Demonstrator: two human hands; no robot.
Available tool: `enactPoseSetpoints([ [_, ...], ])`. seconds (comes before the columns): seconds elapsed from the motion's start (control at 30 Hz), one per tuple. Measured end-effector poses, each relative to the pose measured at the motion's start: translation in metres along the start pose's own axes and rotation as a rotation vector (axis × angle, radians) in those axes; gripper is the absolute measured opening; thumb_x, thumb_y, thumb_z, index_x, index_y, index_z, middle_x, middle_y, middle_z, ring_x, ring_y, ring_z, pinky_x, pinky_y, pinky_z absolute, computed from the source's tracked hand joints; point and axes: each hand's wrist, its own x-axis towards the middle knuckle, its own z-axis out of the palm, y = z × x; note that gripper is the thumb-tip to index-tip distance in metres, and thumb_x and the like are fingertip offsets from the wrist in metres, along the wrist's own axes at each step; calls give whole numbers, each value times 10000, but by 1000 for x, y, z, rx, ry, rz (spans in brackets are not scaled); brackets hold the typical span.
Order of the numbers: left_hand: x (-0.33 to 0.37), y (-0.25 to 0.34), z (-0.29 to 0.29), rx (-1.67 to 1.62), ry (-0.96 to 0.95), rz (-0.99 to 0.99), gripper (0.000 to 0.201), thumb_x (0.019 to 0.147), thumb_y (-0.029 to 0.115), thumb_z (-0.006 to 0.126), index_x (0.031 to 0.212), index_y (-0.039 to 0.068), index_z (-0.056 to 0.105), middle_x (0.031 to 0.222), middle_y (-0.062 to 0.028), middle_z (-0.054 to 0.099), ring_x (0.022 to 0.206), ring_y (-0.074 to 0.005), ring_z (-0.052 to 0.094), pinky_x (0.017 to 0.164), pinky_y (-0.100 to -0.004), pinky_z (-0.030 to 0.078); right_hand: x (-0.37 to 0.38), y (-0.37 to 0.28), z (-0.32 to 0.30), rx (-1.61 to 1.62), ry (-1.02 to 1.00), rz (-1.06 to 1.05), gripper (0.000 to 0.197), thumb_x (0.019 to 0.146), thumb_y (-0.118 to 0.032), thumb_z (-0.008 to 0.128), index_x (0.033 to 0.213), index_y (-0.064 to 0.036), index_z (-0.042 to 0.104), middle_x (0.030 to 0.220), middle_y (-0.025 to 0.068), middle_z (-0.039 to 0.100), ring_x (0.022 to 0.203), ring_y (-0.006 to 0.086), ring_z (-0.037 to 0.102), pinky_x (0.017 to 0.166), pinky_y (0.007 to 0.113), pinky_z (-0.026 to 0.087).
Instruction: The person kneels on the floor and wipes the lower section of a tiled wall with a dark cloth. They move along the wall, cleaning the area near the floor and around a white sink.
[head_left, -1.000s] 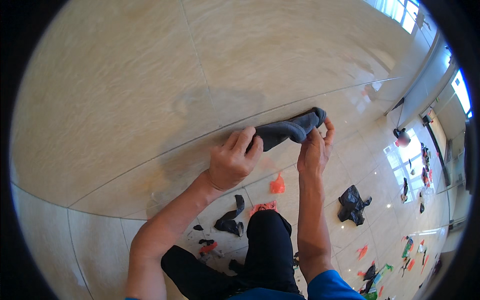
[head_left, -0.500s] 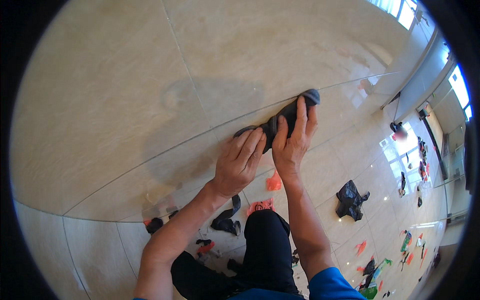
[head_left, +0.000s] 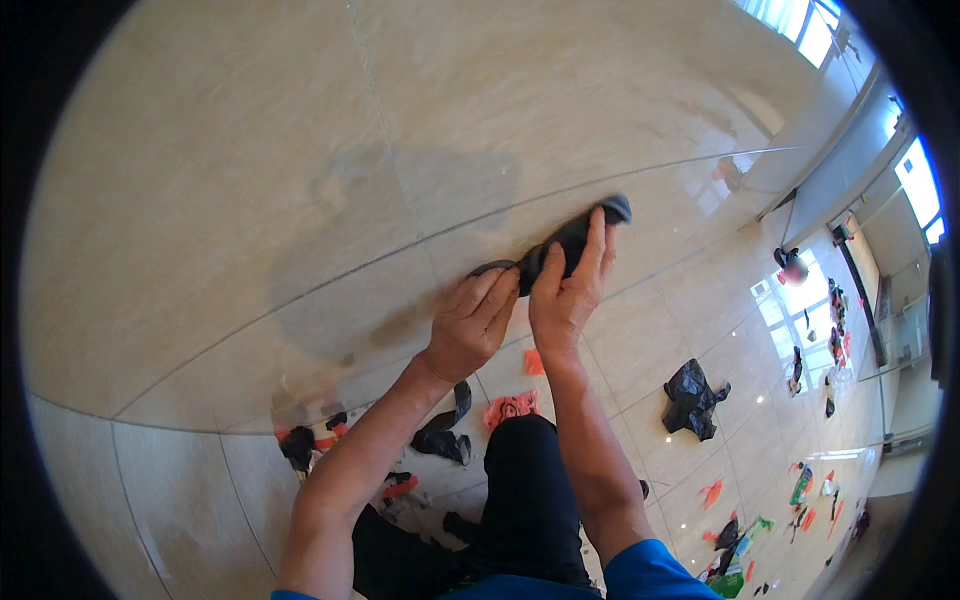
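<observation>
A dark grey, sock-like cloth (head_left: 571, 243) lies against the glossy beige tiles (head_left: 250, 180) in front of me. My right hand (head_left: 568, 295) grips its middle and right part, thumb on one side and fingers stretched along the other. The rounded, slightly blurred tip sticks out past those fingers. At the cloth's left end, the fingertips of my left hand (head_left: 474, 318) pinch its edge. The hands are close together, with a short stretch of cloth between them. Whatever lies under the cloth is hidden.
Below my arms, a long black strip (head_left: 442, 432) and red plastic bags (head_left: 511, 408) lie on the tiled floor. A crumpled black bag (head_left: 692, 400) is to the right. More litter (head_left: 735, 550) is scattered at the lower right. Dark and red scraps (head_left: 300, 446) lie left of my left forearm.
Both hands and the cloth have shifted slightly left. My right hand has come nearer the left, and the cloth's outer tip sits a little lower. My left fingers are bunched more tightly.
</observation>
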Motion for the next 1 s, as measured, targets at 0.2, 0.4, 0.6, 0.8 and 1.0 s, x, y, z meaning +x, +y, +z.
enactPoseSetpoints([
  [0.2,37,-6,-42,120,200,-14,257,728,-69,676,980,-27,708,1126,-104,652,1063,-277,582,877,-366,497,18,-28,-1,31,-48,-257,546,869,-20,553,1391,36,404,1385,310,376,1258,474,374,1066,484,294],
  [0.4,24,5,2,132,48,56,228,783,44,672,1008,20,706,1139,-79,643,1087,-220,573,892,-344,477,8,50,0,-3,69,-31,532,918,-28,520,1424,12,361,1409,309,351,1257,448,388,1042,443,336],
  [0.6,-12,8,41,131,-134,128,212,775,67,656,976,9,689,1136,-81,634,1095,-212,567,907,-353,471,-38,158,-11,260,-27,533,480,913,-16,546,1375,15,421,1182,171,580,1034,256,596,888,330,470],
  [0.8,-6,3,34,54,-117,146,221,760,53,665,975,5,688,1129,-96,634,1065,-236,580,882,-365,480,-38,199,-38,1092,145,1246,440,850,53,553,1266,-40,444,979,125,617,892,215,634,679,342,548],
  [1.0,18,9,17,180,-54,118,306,770,80,655,1074,57,681,1081,-69,622,1069,-223,560,866,-360,465,-1,115,-47,1055,151,926,499,830,64,605,1294,-73,480,1051,105,601,945,179,626,794,281,541],
])
